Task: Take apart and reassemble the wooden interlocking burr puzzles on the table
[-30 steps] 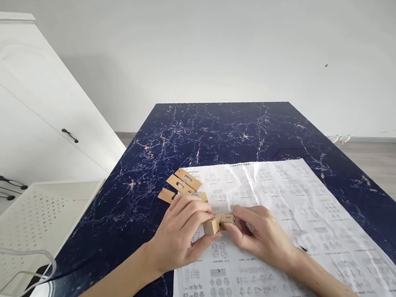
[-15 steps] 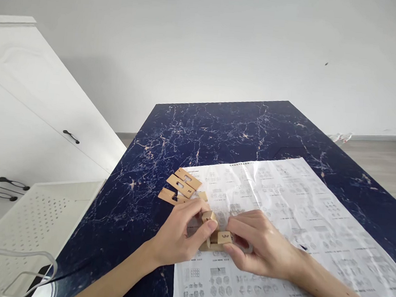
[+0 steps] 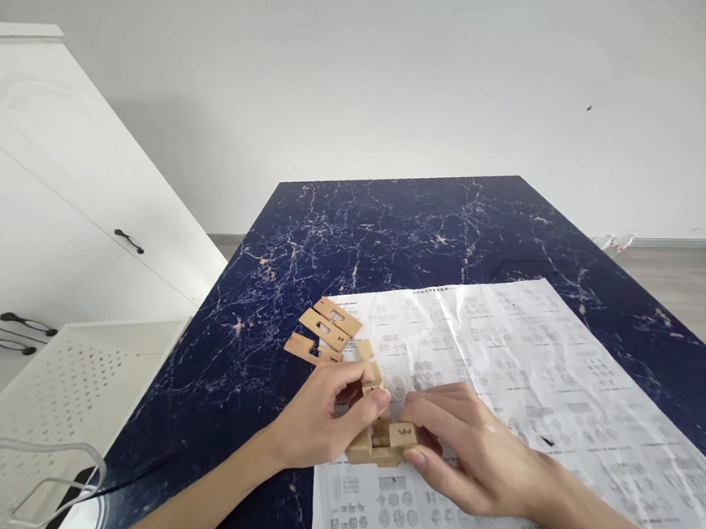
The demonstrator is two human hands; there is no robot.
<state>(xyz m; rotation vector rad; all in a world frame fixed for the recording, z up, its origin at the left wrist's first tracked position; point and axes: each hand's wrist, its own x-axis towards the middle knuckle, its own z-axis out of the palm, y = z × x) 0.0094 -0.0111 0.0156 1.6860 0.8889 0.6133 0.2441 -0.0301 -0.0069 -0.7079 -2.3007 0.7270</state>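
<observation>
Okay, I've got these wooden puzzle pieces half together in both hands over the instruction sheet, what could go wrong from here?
1. The wooden assembly is pinched only by fingertips of the left hand and right hand; a slip in either grip might let the interlocked pieces fall apart.
2. Both hands cover part of the instruction sheet, so the diagram needed may be hidden.
3. The loose pieces lie close beside the left hand, and a sideways move could knock them toward the table edge.

Single head view, looking forward and down from the near edge of the table [image 3: 393,219], close above it, far wall behind.
</observation>
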